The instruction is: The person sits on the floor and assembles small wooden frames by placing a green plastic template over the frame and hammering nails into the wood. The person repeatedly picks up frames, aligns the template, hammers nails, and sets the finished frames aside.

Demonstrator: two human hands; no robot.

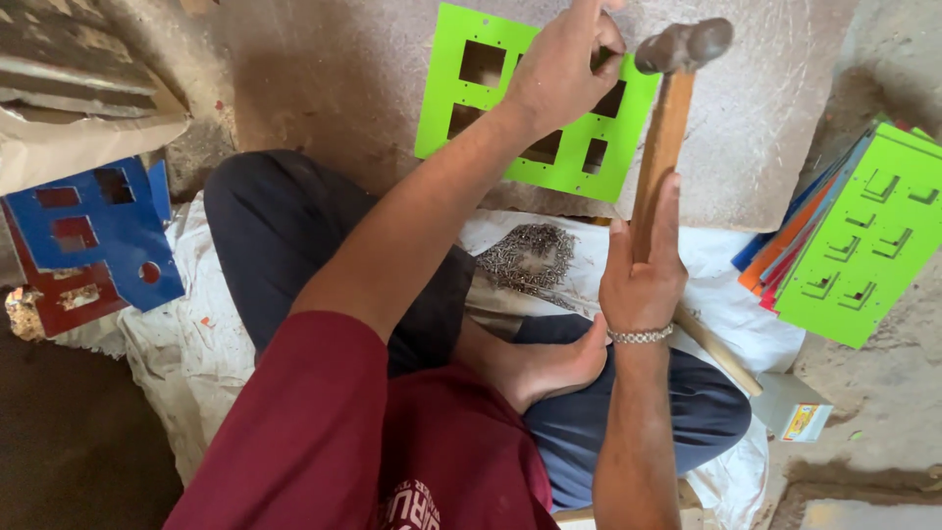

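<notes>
My left hand (564,64) rests on a bright green plate (471,108) with rectangular cutouts, fingers pinched together near one of the cutouts; anything held between them is too small to see. The plate lies flat on a grey stone slab (334,69). My right hand (643,270) grips the wooden handle of a hammer (662,128), whose dark metal head is raised just right of my left hand. A pile of small metal nails or rivets (530,257) lies on white cloth by my knee.
A stack of coloured cutout plates with a green one on top (863,245) lies at the right. Blue and red plates (88,236) lie at the left. I sit cross-legged on white cloth (186,344); a small box (800,417) sits near my right knee.
</notes>
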